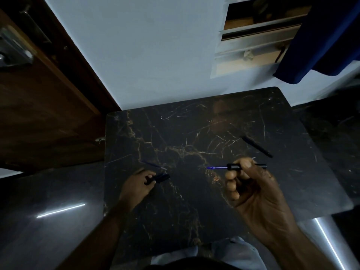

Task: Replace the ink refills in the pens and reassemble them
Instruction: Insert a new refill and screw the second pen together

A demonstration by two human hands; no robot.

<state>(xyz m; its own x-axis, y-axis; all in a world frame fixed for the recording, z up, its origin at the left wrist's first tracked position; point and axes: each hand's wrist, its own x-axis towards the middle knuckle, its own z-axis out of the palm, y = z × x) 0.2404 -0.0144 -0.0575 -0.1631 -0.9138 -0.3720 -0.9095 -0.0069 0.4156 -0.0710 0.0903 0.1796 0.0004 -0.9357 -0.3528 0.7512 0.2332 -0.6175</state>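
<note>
Over the dark worktop (194, 201), right hand (253, 190) pinches the pen barrel (234, 167), refill (215, 168) jutting out; left hand (139, 182) seemingly closes on the front section (161, 177) — line it up straight before threading

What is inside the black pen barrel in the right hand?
A thin blue ink refill sticks out of the black pen barrel toward the left. How deep it goes is hidden by the barrel and the right hand.
</note>
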